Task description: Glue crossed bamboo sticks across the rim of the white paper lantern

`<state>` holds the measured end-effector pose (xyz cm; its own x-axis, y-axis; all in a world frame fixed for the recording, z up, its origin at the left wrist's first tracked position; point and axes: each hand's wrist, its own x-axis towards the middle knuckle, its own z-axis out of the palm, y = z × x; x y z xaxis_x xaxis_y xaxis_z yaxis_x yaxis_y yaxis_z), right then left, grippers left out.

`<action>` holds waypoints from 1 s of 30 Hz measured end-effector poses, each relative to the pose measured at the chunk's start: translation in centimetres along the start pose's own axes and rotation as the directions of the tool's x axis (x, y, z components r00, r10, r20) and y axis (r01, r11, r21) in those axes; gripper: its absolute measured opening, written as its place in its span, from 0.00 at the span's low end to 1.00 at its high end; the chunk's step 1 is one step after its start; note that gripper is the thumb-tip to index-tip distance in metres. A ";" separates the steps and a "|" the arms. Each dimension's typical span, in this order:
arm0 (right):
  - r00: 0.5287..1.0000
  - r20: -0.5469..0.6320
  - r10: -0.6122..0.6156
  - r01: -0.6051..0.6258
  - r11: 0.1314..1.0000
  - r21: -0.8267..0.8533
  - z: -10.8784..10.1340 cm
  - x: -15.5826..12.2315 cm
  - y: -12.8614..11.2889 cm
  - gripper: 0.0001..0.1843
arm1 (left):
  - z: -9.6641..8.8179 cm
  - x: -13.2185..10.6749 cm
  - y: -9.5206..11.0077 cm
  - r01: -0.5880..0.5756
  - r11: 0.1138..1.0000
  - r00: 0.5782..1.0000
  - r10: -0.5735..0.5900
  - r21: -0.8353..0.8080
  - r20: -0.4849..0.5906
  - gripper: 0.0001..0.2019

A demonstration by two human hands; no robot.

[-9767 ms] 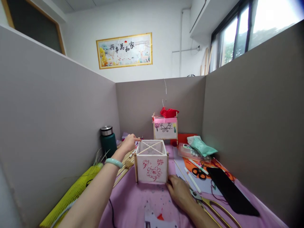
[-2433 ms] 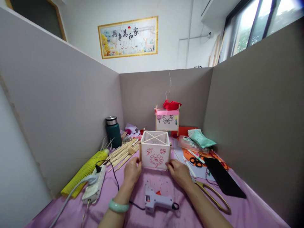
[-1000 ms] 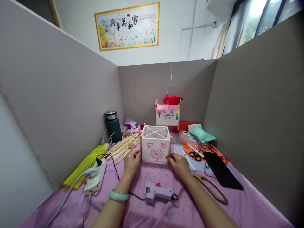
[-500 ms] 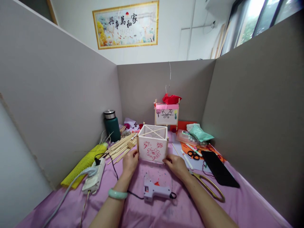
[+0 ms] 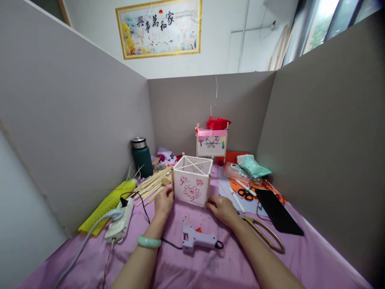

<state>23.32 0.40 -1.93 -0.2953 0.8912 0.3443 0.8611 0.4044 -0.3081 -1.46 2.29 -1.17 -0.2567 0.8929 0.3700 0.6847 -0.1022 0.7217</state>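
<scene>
A square lantern (image 5: 191,188) with white panels and wooden corner sticks stands on the purple cloth in front of me. Red flowers are drawn on its front panel, and two thin sticks cross over its open top. My left hand (image 5: 164,202) grips the lower left corner, fingers curled at the post. At the lower right corner, my right hand (image 5: 221,209) has thumb and fingers pinched on the edge; the fingertips are partly hidden. Between my forearms lies a lilac glue gun (image 5: 198,239), its nozzle end pointing away from the right hand.
Left are a power strip (image 5: 119,220), yellow netting (image 5: 105,208), wooden sticks (image 5: 155,182) and a green bottle (image 5: 142,158). Right lie gold-handled scissors (image 5: 264,233), a black phone-like slab (image 5: 279,212), black scissors (image 5: 245,194) and white markers (image 5: 237,200). Another lantern (image 5: 212,142) stands behind; grey partitions (image 5: 207,100) enclose the table.
The lantern has turned slightly and shifted a little left, with both hands staying at its lower corners. The camera view has tilted slightly. The glue gun lies where it was.
</scene>
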 end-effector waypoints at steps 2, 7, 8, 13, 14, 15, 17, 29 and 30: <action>1.000 0.010 0.006 -0.005 1.000 -0.014 0.0 0.0 -0.1 0.12 | 0.0 0.0 0.0 0.002 1.000 1.000 -0.002 0.008 0.010 0.10; 0.997 0.017 0.074 -0.073 0.995 -0.073 0.2 0.2 0.0 0.12 | 0.1 -0.1 -0.2 0.012 1.000 0.999 -0.013 0.028 0.040 0.10; 0.995 0.010 0.097 -0.096 0.992 -0.086 0.2 0.3 0.0 0.13 | 0.1 -0.1 -0.2 0.008 1.000 0.999 -0.009 0.028 0.048 0.10; 0.984 -0.010 0.180 -0.180 0.976 -0.122 0.1 0.3 0.2 0.14 | 0.2 -0.2 -0.1 -0.023 1.000 0.995 0.022 0.018 0.094 0.11; 0.982 -0.010 0.188 -0.188 0.974 -0.124 0.0 0.3 0.1 0.14 | 0.3 -0.2 -0.1 -0.024 1.000 0.995 0.022 0.018 0.098 0.11; 0.981 -0.011 0.195 -0.194 0.973 -0.126 0.0 0.3 0.1 0.14 | 0.3 -0.2 -0.1 -0.023 1.000 0.995 0.022 0.018 0.101 0.11; 0.978 -0.013 0.207 -0.207 0.970 -0.129 -0.1 0.3 -0.1 0.14 | 0.3 -0.2 0.0 -0.021 1.000 0.994 0.019 0.015 0.107 0.10; 0.973 0.005 0.231 -0.228 0.963 -0.147 0.0 0.3 0.0 0.14 | 0.1 -0.4 0.5 -0.028 0.999 0.990 0.021 0.045 0.139 0.10; 0.972 0.001 0.234 -0.231 0.961 -0.149 0.1 0.3 0.0 0.15 | 0.1 -0.4 0.5 -0.028 0.998 0.990 0.021 0.047 0.139 0.11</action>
<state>23.21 0.72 -1.89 -0.0858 0.9612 0.2621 0.9579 0.1520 -0.2435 -0.94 1.91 -0.99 -0.1448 0.9430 0.2997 0.7231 -0.1059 0.6826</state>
